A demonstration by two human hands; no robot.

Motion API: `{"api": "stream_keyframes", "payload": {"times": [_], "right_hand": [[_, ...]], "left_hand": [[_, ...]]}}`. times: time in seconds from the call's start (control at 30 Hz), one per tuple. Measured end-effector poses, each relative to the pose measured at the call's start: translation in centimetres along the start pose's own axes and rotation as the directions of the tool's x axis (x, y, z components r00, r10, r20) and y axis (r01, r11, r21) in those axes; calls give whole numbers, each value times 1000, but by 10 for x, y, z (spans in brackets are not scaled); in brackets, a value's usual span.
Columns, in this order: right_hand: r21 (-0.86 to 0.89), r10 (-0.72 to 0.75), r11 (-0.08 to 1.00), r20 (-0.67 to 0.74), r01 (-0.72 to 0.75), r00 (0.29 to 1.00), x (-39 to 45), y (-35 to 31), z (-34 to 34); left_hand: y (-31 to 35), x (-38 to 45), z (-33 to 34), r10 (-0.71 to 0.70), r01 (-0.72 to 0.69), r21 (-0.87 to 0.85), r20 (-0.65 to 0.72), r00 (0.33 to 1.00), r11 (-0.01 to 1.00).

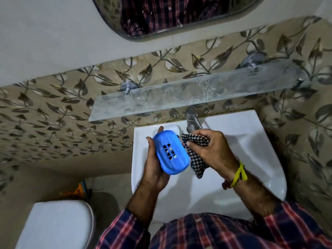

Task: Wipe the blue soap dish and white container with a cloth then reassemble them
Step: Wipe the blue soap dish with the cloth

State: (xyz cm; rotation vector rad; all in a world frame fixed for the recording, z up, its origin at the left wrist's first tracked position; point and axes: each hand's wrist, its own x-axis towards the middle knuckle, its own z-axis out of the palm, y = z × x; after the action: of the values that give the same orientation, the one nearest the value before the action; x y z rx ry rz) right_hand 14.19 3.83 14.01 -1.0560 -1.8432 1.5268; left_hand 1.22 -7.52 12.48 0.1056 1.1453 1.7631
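Note:
My left hand [155,164] grips the blue soap dish [170,151] over the left side of the white sink [251,150]. The dish is oval, with several square drain holes in its middle, and its ribbed face is turned up toward me. My right hand [212,150] is shut on a black-and-white checked cloth [196,155], which hangs down beside the dish's right edge and touches it. I cannot make out the white container; only the sink's moulded soap recess [172,127] shows behind the dish.
A steel tap [192,119] stands at the sink's back edge, just behind my right hand. A streaky glass shelf [197,92] juts from the leaf-patterned wall above. A mirror [170,15] hangs higher up. A white toilet lid [57,225] sits at the lower left.

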Motion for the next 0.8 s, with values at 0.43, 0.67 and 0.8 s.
{"api": "stream_keyframes", "payload": {"times": [0.43,0.67,0.8], "right_hand": [[-323,-294,903,17,283,956,-15,-27,26],[-573,-261,782,56,246,964,-15,-18,24],[-582,-274,751,155,312,949,-14,-18,37]], "left_hand": [[-10,8,22,-112,104,59,146,983,993],[-7,9,14,-243,249,-31,138,960,968],[-3,13,10,-243,255,-57,160,957,965]]}}
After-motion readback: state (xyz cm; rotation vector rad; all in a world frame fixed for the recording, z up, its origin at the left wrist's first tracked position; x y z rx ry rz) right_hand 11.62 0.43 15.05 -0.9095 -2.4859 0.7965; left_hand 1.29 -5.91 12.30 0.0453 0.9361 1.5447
